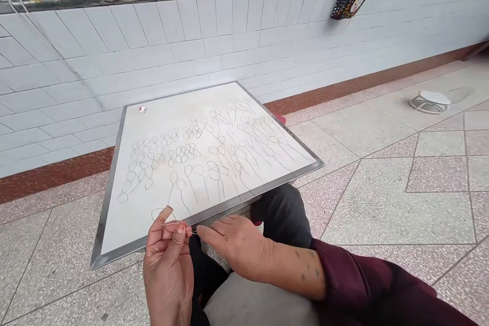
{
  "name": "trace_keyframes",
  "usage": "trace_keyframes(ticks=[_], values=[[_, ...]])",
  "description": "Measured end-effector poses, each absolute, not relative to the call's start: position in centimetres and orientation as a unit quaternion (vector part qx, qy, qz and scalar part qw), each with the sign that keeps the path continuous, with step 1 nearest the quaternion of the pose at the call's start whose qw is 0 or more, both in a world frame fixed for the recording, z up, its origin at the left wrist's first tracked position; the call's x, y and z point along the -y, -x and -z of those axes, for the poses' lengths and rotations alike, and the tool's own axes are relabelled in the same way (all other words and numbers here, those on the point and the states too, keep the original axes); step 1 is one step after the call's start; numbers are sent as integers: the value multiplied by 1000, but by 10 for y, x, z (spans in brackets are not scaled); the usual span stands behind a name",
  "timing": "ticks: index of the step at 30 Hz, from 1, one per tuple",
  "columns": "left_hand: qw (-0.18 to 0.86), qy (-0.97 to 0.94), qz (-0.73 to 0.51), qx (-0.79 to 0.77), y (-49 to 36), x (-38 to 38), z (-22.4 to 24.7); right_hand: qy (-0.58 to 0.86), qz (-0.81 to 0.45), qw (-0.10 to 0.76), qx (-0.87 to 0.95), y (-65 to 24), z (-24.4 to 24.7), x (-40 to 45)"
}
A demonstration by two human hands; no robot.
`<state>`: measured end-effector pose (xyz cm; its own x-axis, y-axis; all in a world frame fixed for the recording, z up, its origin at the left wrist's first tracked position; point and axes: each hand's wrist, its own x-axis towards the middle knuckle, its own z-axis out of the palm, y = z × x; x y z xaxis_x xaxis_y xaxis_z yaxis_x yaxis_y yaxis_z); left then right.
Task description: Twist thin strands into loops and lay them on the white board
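Observation:
My left hand [168, 260] is raised at the near edge of the board, thumb and fingertips pinching a thin wire [153, 211]. One end of that wire curves in a loop around a raised finger. A straight stretch of it runs to my right hand [235, 239], whose thumb and fingers close on the other end, palm turned down; the fingertips are partly hidden. Beyond both hands, many looped wire pieces [181, 183] lie in rows on a white board [122, 234] with a metal rim. Most have a round loop and one or two long tails.
A small white-and-red object [142, 110] sits at the board's far left corner. My knee [284, 214] is under the near edge. Behind stands a white tiled wall [198, 61] with barred windows. A patterned bag [349, 4] hangs there, and a low round stool [431, 101] stands right.

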<state>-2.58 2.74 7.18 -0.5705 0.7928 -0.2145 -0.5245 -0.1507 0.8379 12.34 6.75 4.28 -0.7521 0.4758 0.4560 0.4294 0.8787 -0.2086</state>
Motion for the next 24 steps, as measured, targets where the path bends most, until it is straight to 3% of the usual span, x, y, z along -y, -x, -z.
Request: trace_keyframes(ticks=[5, 24], values=[[445, -163, -736, -484, 35, -26, -66, 236, -75, 232, 941, -127, -40, -63], [437, -161, -754, -463, 39, -23, -76, 241, -244, 281, 896, -127, -29, -51]])
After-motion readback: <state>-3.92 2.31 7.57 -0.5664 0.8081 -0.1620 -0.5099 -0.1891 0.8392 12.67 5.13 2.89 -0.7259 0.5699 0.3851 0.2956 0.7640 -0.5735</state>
